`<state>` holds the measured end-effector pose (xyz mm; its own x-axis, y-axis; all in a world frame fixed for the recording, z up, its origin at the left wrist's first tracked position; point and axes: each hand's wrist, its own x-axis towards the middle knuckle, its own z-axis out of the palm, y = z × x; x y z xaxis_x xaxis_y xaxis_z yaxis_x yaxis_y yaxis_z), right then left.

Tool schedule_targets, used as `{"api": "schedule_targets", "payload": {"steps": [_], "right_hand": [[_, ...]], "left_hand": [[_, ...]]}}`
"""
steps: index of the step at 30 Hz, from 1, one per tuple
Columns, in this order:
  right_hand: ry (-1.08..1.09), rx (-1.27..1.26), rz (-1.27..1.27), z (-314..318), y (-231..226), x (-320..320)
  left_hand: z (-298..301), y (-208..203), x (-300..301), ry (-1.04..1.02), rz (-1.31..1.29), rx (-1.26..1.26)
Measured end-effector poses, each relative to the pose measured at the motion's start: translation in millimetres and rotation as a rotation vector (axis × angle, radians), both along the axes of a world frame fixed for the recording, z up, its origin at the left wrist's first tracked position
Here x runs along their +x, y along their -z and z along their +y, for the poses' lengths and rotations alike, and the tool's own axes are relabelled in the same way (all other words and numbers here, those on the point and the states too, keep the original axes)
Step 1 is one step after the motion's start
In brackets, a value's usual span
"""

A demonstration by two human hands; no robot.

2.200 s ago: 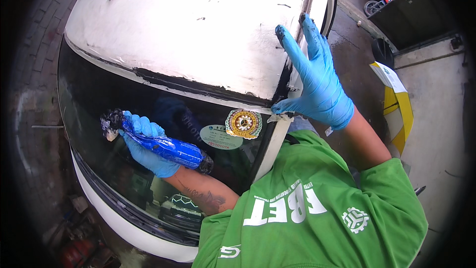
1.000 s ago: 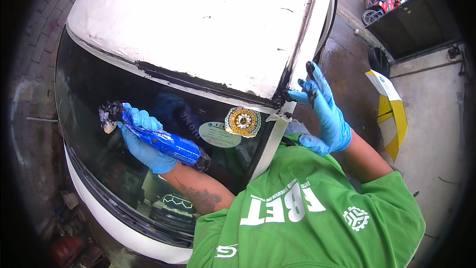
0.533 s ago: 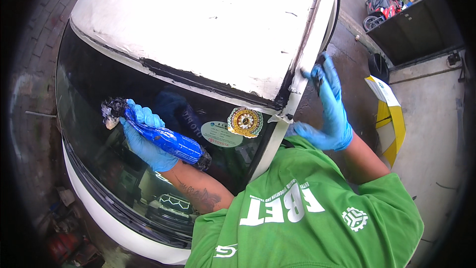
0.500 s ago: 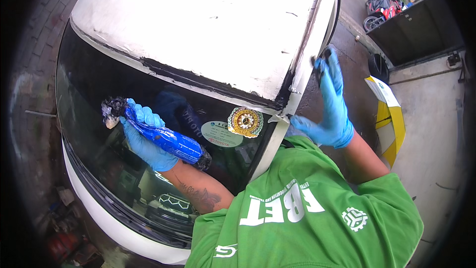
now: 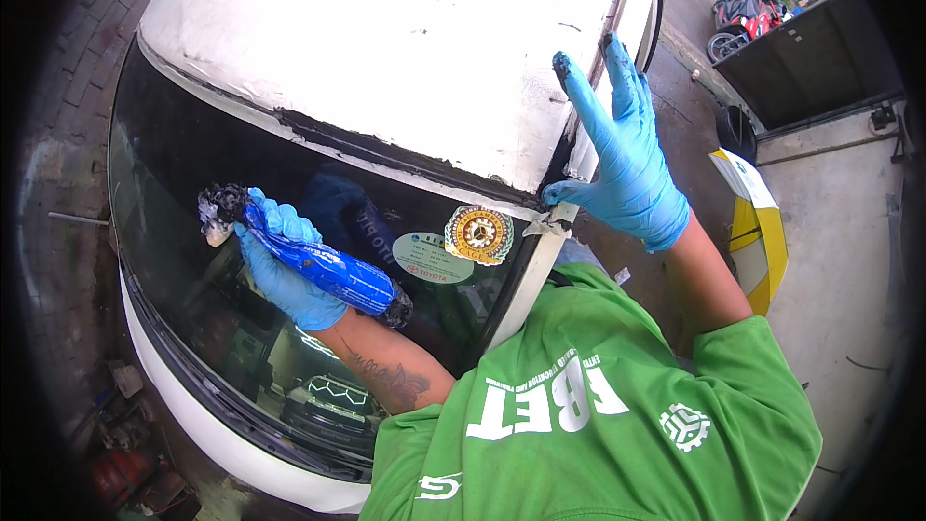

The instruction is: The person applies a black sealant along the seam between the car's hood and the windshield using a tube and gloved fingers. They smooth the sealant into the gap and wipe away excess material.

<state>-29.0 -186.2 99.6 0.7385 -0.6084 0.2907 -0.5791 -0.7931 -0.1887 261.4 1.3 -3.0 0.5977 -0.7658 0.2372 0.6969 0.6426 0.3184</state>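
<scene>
In a blue glove, my left hand (image 5: pixel 285 291) is wrapped round a soft blue foil sausage pack (image 5: pixel 338 276), with black residue at both ends. It is held over the dark windscreen (image 5: pixel 386 198). My right hand (image 5: pixel 627 178), also gloved in blue, is raised by the corner of the white vehicle roof (image 5: pixel 415 48). Its fingers are spread and hold nothing, with black smears on the fingertips. The thumb is close to the roof's corner; whether it touches I cannot tell. Black sealant (image 5: pixel 405 162) lines the roof's front edge in a ragged strip.
A round gold sticker (image 5: pixel 479 235) and an oval pale green one (image 5: pixel 434 258) are on the glass. At right stand a yellow and white panel (image 5: pixel 755 232), a tyre (image 5: pixel 737 131) and a dark board (image 5: pixel 810 53). A red motorcycle (image 5: pixel 748 14) is behind.
My right hand has moved up and left, from beside the vehicle to the roof corner, and its fingers have spread. The left hand and the foil pack have hardly moved.
</scene>
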Motion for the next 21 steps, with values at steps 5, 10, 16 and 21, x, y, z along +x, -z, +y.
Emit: {"api": "schedule_targets", "payload": {"steps": [5,10,16,21], "right_hand": [[-0.053,-0.02,-0.038,-3.3,-11.8,3.6],[-0.104,0.112,-0.074,8.2,-6.9,5.4],[-0.054,0.016,-0.006,-5.7,-0.2,10.0],[-0.047,-0.13,0.097,-8.6,-11.4,16.8]], "left_hand": [[0.8,0.0,0.9,-0.029,0.009,0.025],[1.0,0.3,1.0,-0.029,0.013,0.028],[1.4,1.0,1.5,-0.033,0.006,0.033],[1.0,2.0,1.9,-0.019,-0.013,0.03]]}}
